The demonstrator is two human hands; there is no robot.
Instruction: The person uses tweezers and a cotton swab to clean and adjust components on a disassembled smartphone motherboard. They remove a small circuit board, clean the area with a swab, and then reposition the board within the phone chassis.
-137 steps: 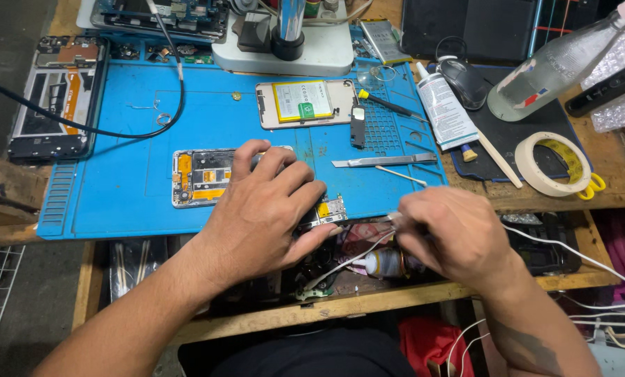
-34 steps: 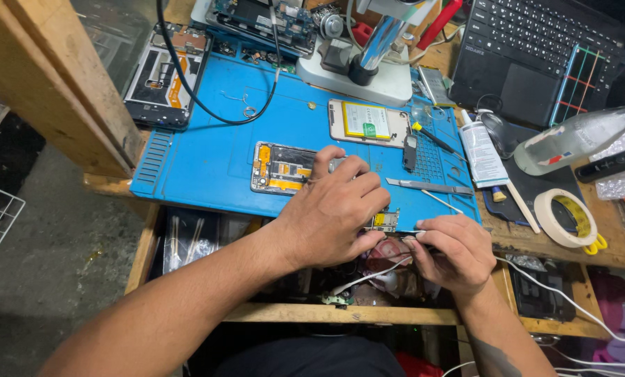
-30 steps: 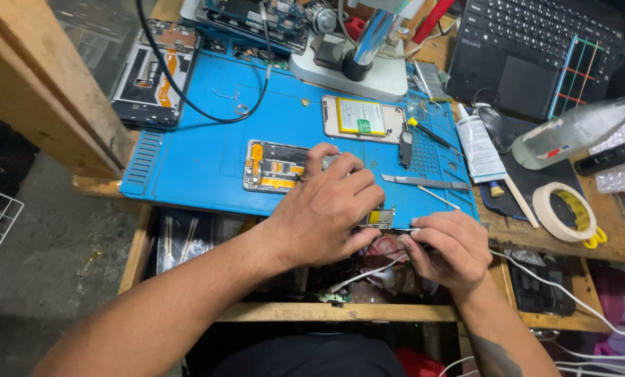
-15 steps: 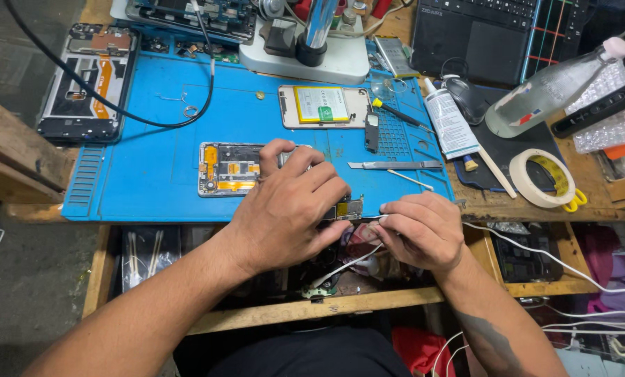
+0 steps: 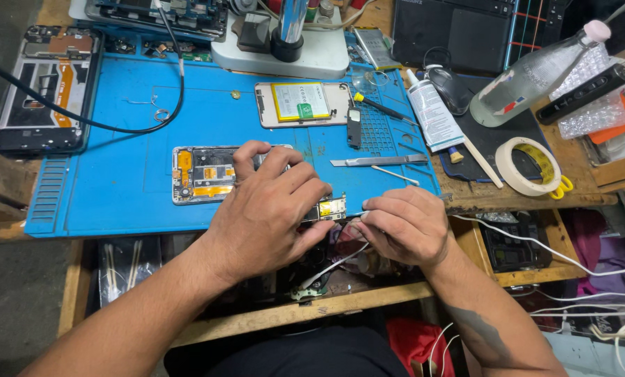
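- While the view has swung back square over the blue mat [image 5: 117, 167] since a second ago, both hands stay at its near edge, so the work carries on unchanged.
- Left hand [image 5: 270, 209] lies palm-down, fingers curled, pinning a small circuit board [image 5: 332, 207] at the mat's front edge.
- Right hand [image 5: 406, 223], just right of the board, is closed in a pinch; what it grips I cannot tell.

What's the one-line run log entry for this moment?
left hand: holds circuit board | right hand: at board's edge | opened phone: on blue mat
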